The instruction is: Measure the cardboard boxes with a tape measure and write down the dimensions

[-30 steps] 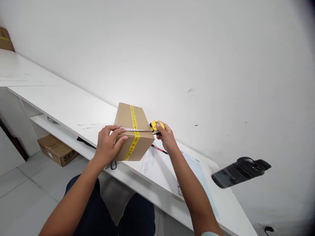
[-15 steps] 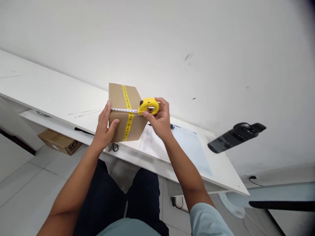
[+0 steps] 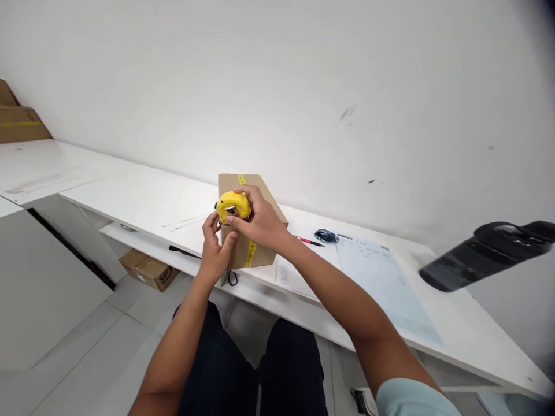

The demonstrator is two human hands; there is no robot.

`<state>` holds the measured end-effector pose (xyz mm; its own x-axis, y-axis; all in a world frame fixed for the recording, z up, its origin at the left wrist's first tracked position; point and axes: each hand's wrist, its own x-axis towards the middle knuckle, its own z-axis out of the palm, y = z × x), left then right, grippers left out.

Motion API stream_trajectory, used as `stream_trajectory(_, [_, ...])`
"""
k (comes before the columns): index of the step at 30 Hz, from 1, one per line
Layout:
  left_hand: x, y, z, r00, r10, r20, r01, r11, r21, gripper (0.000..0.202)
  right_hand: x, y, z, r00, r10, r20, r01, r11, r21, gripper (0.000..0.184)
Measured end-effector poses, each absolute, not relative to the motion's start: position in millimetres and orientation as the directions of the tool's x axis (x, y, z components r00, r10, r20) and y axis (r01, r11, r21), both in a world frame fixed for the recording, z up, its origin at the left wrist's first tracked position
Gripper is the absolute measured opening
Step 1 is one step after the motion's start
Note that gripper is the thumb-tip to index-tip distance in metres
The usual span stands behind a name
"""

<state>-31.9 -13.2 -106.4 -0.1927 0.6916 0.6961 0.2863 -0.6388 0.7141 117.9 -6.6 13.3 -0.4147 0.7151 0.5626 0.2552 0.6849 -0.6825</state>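
Note:
My right hand (image 3: 262, 225) is closed round a yellow tape measure (image 3: 234, 206), thumb on its near side and fingers over the top. The measure is over the left part of a taped cardboard box (image 3: 263, 258), with no length of blade visible. At the box's near left corner, my left hand (image 3: 217, 254) has its thumb against the front face and its fingers curled up beside the measure's mouth. Those fingertips partly hide the mouth and the blade's end. Yellow printed tape (image 3: 251, 254) runs over the box's top and down its front.
Right of the box on the white desk (image 3: 437, 260) are a red and black pen (image 3: 310, 241), a dark crumpled item (image 3: 326, 236) and printed sheets (image 3: 373, 271). A black bottle (image 3: 481, 260) stands at the right. Another carton (image 3: 150, 270) sits below; more boxes (image 3: 23, 124) are far left.
The measure has moved left across the box with my right hand, and the blade stretched over the top has gone back in. My hands are now close together. The view has shifted left.

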Motion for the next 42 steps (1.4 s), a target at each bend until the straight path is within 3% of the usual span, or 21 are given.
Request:
stream_trajectory(5, [-31, -19, -106, -0.199, 0.732, 0.652, 0.262, -0.601, 0.755, 0.064, 101, -8, 21, -0.508, 0.677, 0.533, 0.282, 0.715, -0.639, 0.047])
stream_trajectory(8, [-32, -20, -105, -0.191, 0.733, 0.653, 0.286, -0.595, 0.751, 0.067, 96, -9, 16, -0.467, 0.691, 0.551, 0.257, 0.703, -0.663, 0.048])
stream_trajectory(11, [-37, -20, -103, -0.154, 0.690, 0.707, 0.373, -0.622, 0.688, 0.083, 100, -11, 8, -0.276, 0.740, 0.614, 0.101, 0.657, -0.747, 0.060])
stream_trajectory(15, [-56, -23, -97, -0.039, 0.594, 0.804, 0.577, -0.644, 0.503, 0.059, 128, -9, 1, 0.105, 0.756, 0.646, -0.073, 0.654, -0.753, 0.076])
stream_trajectory(17, [-71, -27, -98, -0.077, 0.607, 0.791, 0.567, -0.626, 0.535, 0.052, 146, -5, -5, 0.265, 0.782, 0.565, -0.156, 0.612, -0.775, 0.063])
stream_trajectory(20, [-94, -34, -112, -0.282, 0.601, 0.748, 0.439, -0.612, 0.658, 0.052, 164, 3, -18, 0.370, 0.848, 0.378, -0.353, 0.505, -0.787, 0.051])
stream_trajectory(23, [-106, -43, -136, -0.489, 0.509, 0.709, 0.371, -0.614, 0.697, 0.052, 162, 7, -36, 0.300, 0.928, 0.221, -0.475, 0.346, -0.809, 0.055])
stream_trajectory(26, [-105, -53, -165, -0.638, 0.502, 0.583, 0.297, -0.538, 0.789, 0.058, 148, 6, -52, 0.130, 0.987, 0.095, -0.502, 0.148, -0.852, 0.054])
stream_trajectory(31, [-83, -70, -209, -0.738, 0.567, 0.366, 0.146, -0.396, 0.907, 0.068, 138, -6, -65, -0.191, 0.979, 0.073, -0.552, -0.046, -0.833, 0.052])
stream_trajectory(35, [-75, -82, -225, -0.719, 0.604, 0.344, 0.167, -0.330, 0.929, 0.067, 145, -19, -64, -0.219, 0.972, 0.084, -0.520, -0.044, -0.853, 0.053])
stream_trajectory(39, [-79, -91, -218, -0.645, 0.660, 0.386, 0.257, -0.289, 0.922, 0.063, 159, -28, -59, -0.163, 0.986, -0.016, -0.422, -0.085, -0.903, 0.053])
stream_trajectory(42, [-75, -103, -199, -0.562, 0.648, 0.514, 0.505, -0.223, 0.834, 0.057, 170, -35, -54, 0.012, 1.000, 0.029, -0.365, 0.031, -0.930, 0.053])
